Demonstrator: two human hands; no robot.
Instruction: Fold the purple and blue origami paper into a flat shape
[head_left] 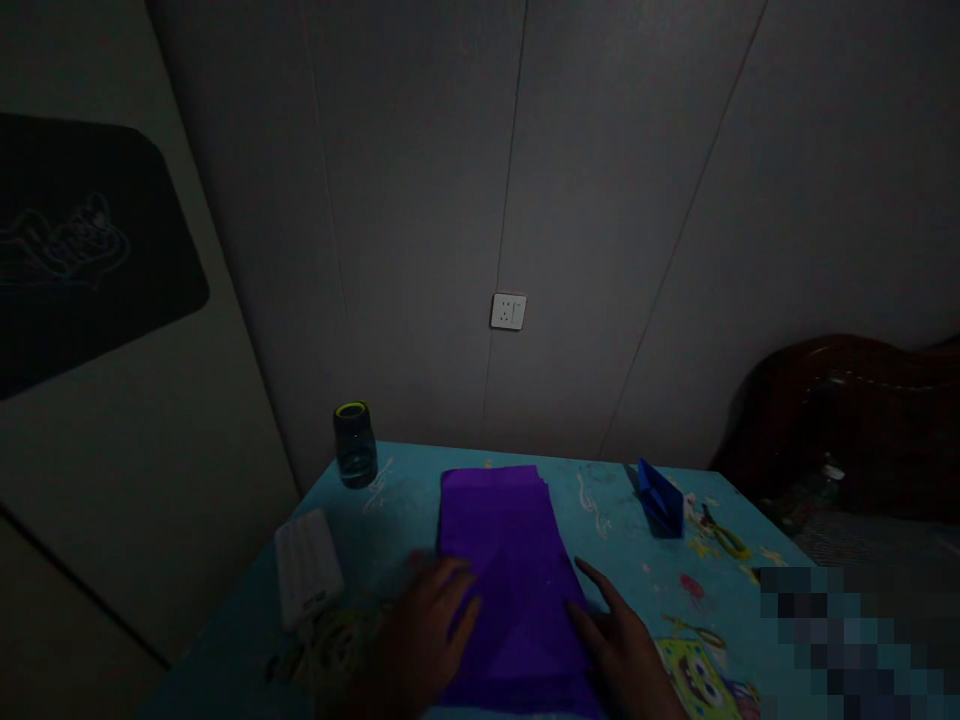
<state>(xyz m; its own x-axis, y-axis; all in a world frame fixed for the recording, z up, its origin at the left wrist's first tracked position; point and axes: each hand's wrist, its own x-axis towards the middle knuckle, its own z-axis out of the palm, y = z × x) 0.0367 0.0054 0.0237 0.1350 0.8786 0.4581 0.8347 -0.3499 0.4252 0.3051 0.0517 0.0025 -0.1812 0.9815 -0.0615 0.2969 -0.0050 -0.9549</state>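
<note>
From the head camera I saw a dim room and a light-blue table (420,500) pushed into the corner of a grey wall. The purple paper (506,560) lay in the middle of it, its long axis running away from me toward the wall, with diagonal creases showing at the near end. My left hand (427,635) rested flat on the sheet's left edge, fingers spread and holding nothing — the right hand (622,645) lay the same way on the right edge, open, palm down. So the paper sat directly between the two hands, both touching it, neither clearly nearer.

Well apart to the right, near the far edge, sat a folded blue paper piece (660,497). A small dark jar with a yellow-green rim (354,443) stood at the far left corner, and a white ribbed box (306,567) lay near my left hand. It carried a small dark label, too blurred to read. A wall socket (508,311) showed above. The tablecloth bore cartoon prints, including a yellow sponge figure (705,670); I could read no writing.
</note>
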